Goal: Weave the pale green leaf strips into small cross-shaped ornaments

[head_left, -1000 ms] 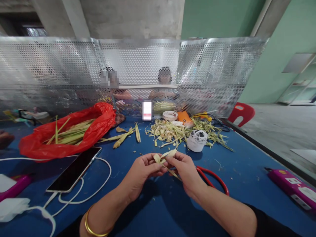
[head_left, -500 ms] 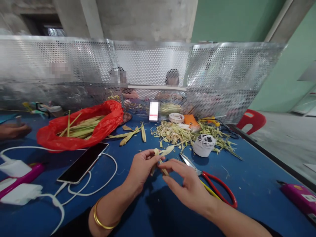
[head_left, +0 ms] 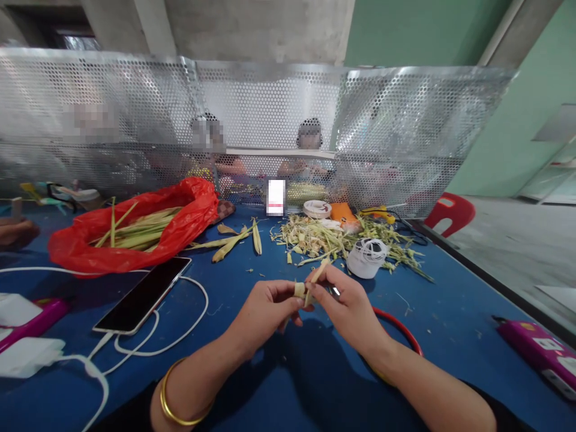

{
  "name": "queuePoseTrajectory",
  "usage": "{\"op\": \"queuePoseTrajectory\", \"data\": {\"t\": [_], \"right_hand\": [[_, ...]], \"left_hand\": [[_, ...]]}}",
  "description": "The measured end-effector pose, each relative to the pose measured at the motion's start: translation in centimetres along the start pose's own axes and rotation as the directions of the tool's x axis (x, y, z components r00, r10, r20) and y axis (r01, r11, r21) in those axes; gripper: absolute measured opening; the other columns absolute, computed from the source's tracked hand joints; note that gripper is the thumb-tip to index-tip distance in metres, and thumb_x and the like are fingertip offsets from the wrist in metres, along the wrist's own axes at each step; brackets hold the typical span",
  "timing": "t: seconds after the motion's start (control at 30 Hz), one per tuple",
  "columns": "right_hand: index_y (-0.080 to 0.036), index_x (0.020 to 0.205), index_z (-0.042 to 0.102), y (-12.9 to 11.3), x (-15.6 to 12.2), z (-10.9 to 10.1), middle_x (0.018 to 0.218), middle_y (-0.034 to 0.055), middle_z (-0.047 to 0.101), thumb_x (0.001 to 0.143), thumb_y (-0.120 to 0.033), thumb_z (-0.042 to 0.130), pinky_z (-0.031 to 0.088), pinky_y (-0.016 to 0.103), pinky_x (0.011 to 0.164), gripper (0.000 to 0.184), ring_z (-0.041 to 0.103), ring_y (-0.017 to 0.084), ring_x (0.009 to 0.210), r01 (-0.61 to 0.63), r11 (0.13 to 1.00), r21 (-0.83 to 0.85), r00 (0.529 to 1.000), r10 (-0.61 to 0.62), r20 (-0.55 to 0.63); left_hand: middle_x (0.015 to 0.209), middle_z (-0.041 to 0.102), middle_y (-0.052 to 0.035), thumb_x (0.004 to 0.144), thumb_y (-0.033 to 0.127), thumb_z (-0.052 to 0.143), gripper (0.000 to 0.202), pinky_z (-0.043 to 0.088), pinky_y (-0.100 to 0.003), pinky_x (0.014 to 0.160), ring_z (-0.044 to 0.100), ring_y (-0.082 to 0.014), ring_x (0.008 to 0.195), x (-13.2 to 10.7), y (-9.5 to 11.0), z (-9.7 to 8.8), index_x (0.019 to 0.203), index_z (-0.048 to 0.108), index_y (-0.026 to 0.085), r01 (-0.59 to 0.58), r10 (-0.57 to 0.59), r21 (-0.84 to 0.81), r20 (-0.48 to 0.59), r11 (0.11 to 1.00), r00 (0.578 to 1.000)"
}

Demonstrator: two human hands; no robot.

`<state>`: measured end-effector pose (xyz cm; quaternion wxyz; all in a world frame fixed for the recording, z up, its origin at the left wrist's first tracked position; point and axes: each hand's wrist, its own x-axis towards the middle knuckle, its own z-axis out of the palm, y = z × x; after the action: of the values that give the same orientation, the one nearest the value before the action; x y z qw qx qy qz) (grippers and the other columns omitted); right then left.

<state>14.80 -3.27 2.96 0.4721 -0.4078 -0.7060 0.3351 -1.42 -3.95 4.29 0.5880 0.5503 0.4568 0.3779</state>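
Note:
Between my two hands is a pale, folded strip of plant leaf (head_left: 299, 290), dried-looking like corn husk. My left hand (head_left: 269, 309) pinches its folded part between thumb and fingers. The fingers of my right hand (head_left: 341, 295) are closed on the strip's other end, which sticks up past the fingertips. Under my right hand and forearm lie scissors with red handles (head_left: 400, 327), mostly hidden. Beyond the hands, a heap of leaf scraps (head_left: 310, 237) covers part of the blue table (head_left: 252, 384). A white spool of cord (head_left: 368, 258) stands just right of the heap's front.
A red plastic bag (head_left: 67, 249) holds long leaf strips. Near it lie a phone (head_left: 144, 297) on a white cable and loose leaves (head_left: 231, 245). A perforated metal screen (head_left: 270, 102) stands behind, people beyond it. A co-worker's hand (head_left: 18, 233) is at far left; a purple power strip (head_left: 540, 351) at right.
My right hand has lifted and turned, its fingers closing on the strip, which now points upward. The strip is folded tighter at my left fingers. My right arm now covers more of the scissors.

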Motion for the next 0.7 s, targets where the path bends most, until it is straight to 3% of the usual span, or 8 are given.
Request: {"op": "queuePoseTrajectory", "data": {"t": [0.07, 0.17, 0.3, 0.5, 0.7], "right_hand": [[-0.020, 0.080, 0.056, 0.2, 0.0, 0.1, 0.072, -0.0002, 0.055, 0.087, -0.027, 0.050, 0.048, 0.023, 0.059, 0.011, 0.055, 0.013, 0.064, -0.070, 0.998, -0.005, 0.998, 0.070, 0.010], [-0.020, 0.073, 0.055, 0.5, 0.1, 0.1, 0.069, -0.0014, 0.052, 0.085, -0.024, 0.052, 0.043, 0.023, 0.058, 0.013, 0.051, 0.013, 0.063, -0.050, 0.991, -0.128, 0.998, 0.044, -0.044], [-0.020, 0.067, 0.053, 0.9, 0.2, 0.3, 0.064, -0.0024, 0.050, 0.083, -0.026, 0.054, 0.037, 0.023, 0.055, 0.017, 0.045, 0.012, 0.060, -0.052, 0.980, -0.192, 0.995, 0.034, -0.094], [-0.019, 0.066, 0.057, 1.5, 0.4, 0.8, 0.055, -0.0032, 0.051, 0.081, -0.040, 0.058, 0.034, 0.023, 0.048, 0.026, 0.044, 0.012, 0.052, -0.238, 0.971, -0.038, 0.970, 0.235, -0.069], [-0.019, 0.079, 0.054, 0.9, 1.1, -0.3, 0.057, -0.0049, 0.056, 0.083, -0.050, 0.053, 0.035, 0.022, 0.044, 0.031, 0.044, 0.008, 0.041, -0.358, 0.910, 0.210, 0.931, 0.331, 0.154]], "left_hand": [[0.077, 0.070, -0.0067, 0.071, 0.032, 0.066, 0.029, 0.035, -0.019, 0.043, 0.057, -0.0111, 0.054, 0.0, 0.0, 0.0, 0.092, 0.074, 0.014, -0.004, 0.005, -0.007, 0.025, 1.000, 1.000], [0.082, 0.070, -0.0062, 0.070, 0.032, 0.069, 0.032, 0.038, -0.019, 0.045, 0.058, -0.0115, 0.057, 0.1, -0.3, -0.1, 0.096, 0.072, 0.014, 0.013, -0.012, -0.025, 0.051, 1.000, 0.999], [0.068, 0.065, -0.0011, 0.065, 0.031, 0.074, 0.032, 0.038, -0.019, 0.044, 0.055, -0.0112, 0.054, 0.4, -1.0, 0.0, 0.092, 0.071, 0.015, -0.020, 0.020, -0.001, -0.005, 1.000, 1.000], [0.063, 0.065, -0.0011, 0.062, 0.034, 0.076, 0.036, 0.037, -0.018, 0.041, 0.056, -0.0115, 0.051, 0.4, -0.8, 0.4, 0.092, 0.071, 0.014, 0.002, -0.011, -0.062, -0.152, 0.998, 0.988], [0.057, 0.059, 0.0008, 0.064, 0.038, 0.076, 0.037, 0.032, -0.016, 0.041, 0.050, -0.0078, 0.048, 0.7, -0.6, -0.2, 0.090, 0.071, 0.013, 0.009, -0.052, -0.192, -0.224, 0.981, 0.973]]}}
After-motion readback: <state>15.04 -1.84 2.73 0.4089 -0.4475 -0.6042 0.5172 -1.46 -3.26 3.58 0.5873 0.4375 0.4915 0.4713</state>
